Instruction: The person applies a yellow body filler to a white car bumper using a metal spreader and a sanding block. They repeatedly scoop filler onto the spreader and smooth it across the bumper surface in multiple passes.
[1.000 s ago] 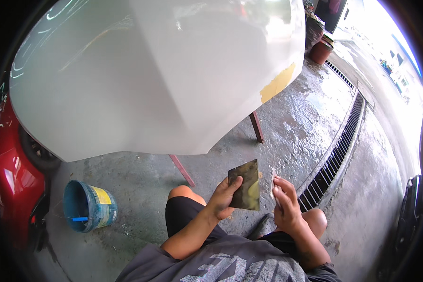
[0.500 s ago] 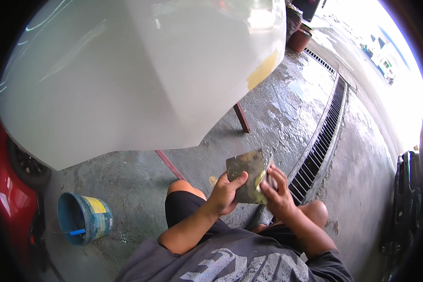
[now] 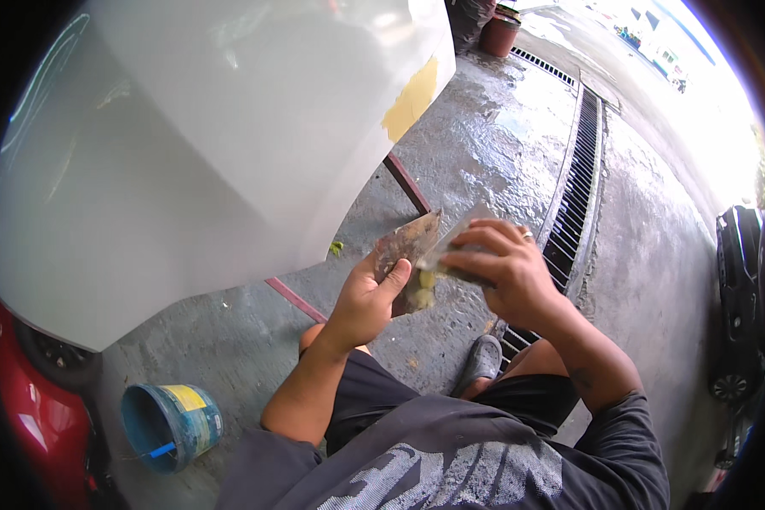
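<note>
My left hand (image 3: 359, 304) grips a stained, flat mixing plate (image 3: 410, 240), its thumb lying over the near face. A lump of yellow putty (image 3: 423, 291) sits toward the plate's lower right edge. In my right hand (image 3: 518, 274) is a thin greyish putty spreader (image 3: 461, 235), tilted, with its lower edge close to the putty; I cannot tell if it touches. Ahead and to the left is a large white car hood (image 3: 195, 187). A smooth yellow putty patch (image 3: 412, 98) covers part of its right edge.
Reddish metal stand legs (image 3: 406, 184) show beneath the hood. A blue bucket (image 3: 157, 425) stands at lower left, beside a red car (image 3: 38, 408). A drain grate (image 3: 576, 183) runs along the wet concrete at right. A black car (image 3: 739, 306) is far right.
Both hands have risen away from my lap. My right hand has swung the spreader up and over the plate's edge. The view has shifted, so the hood appears farther left.
</note>
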`<move>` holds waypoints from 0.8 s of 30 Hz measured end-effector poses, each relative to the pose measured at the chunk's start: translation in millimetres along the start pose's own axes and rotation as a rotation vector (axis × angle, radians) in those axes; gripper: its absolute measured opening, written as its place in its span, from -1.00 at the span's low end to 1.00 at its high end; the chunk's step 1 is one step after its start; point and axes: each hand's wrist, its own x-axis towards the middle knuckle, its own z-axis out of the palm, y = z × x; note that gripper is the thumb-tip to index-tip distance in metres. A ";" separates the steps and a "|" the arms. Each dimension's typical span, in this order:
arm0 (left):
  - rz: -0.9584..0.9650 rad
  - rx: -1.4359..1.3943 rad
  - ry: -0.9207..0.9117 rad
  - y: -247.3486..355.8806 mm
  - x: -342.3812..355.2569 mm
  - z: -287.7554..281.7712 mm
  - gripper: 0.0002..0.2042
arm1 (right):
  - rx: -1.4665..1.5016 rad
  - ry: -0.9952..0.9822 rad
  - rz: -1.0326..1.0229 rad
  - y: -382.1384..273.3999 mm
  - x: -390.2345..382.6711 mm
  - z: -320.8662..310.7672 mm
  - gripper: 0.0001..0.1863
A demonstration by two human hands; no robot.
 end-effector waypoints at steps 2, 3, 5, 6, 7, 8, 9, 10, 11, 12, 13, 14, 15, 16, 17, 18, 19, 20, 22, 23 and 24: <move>0.020 0.038 0.024 0.3 4.2 2.7 -0.64 | -0.026 -0.035 0.013 -6.3 -4.2 9.7 -0.39; 0.031 0.057 0.037 0.1 5.9 4.1 -0.64 | -0.025 -0.055 0.025 -8.4 -5.8 11.3 -0.36; 0.050 0.090 0.075 -3.8 4.1 9.4 -0.64 | -0.009 -0.074 0.041 -10.7 -12.0 20.4 -0.35; 0.067 0.100 0.089 -5.1 4.5 10.9 -0.64 | -0.002 -0.084 0.049 -11.0 -14.2 25.4 -0.34; 0.083 0.104 0.103 -7.7 3.6 12.0 -0.63 | 0.013 -0.107 0.049 -10.9 -17.5 29.4 -0.35; 0.082 0.114 0.107 -13.2 2.2 10.7 -0.64 | 0.028 -0.131 0.049 -10.3 -20.7 33.2 -0.35; 0.081 0.123 0.111 -20.7 1.2 8.4 -0.64 | 0.042 -0.154 0.049 -10.2 -24.0 36.0 -0.36; 0.078 0.133 0.114 -22.5 1.3 8.3 -0.65 | 0.011 -0.186 0.022 -8.8 -29.9 38.0 -0.38; 0.116 0.050 0.162 -21.5 0.2 7.8 -0.66 | -0.003 -0.282 0.014 -6.3 -35.7 37.0 -0.38; 0.153 -0.034 0.210 -17.2 -2.4 6.9 -0.68 | -0.017 -0.378 0.006 -2.9 -42.5 34.4 -0.39; 0.180 -0.123 0.246 -9.0 -5.2 7.6 -0.70 | -0.029 -0.474 0.014 -0.7 -53.8 30.3 -0.39; 0.268 -0.121 0.213 7.6 -10.7 3.7 -0.69 | 0.086 -0.462 0.044 6.4 -58.8 23.9 -0.37; 0.257 -0.119 0.219 -0.1 -19.2 -8.4 -0.66 | 0.233 -0.395 0.101 17.6 -67.7 23.4 -0.36; 0.161 -0.247 0.256 -3.2 -27.0 -8.6 -0.64 | 0.455 -0.278 0.190 17.0 -66.4 18.1 -0.35; 0.064 -0.376 0.290 -6.3 -33.9 -8.0 -0.62 | 0.675 -0.155 0.280 14.2 -64.9 10.8 -0.34; -0.066 -0.593 0.298 -20.5 -36.5 -8.4 -0.60 | 0.767 -0.043 0.227 8.3 -59.9 5.1 -0.30; -0.196 -0.807 0.301 -38.1 -38.9 -7.4 -0.57 | 0.763 0.052 0.138 -1.7 -54.1 9.8 -0.28; -0.306 -0.998 0.250 -44.8 -40.0 -1.1 -0.55 | 0.754 0.149 0.048 -14.0 -48.1 16.4 -0.26; -0.346 -1.105 0.120 -42.9 -38.3 14.1 -0.57 | 0.668 0.246 -0.083 -37.3 -40.4 26.7 -0.18; -0.367 -1.157 0.052 -39.7 -36.7 21.8 -0.58 | 0.663 0.280 -0.131 -43.7 -39.1 36.7 -0.13; -0.331 -1.154 0.018 -42.9 -34.5 25.9 -0.55 | 0.577 0.293 -0.133 -47.5 -41.2 43.9 -0.11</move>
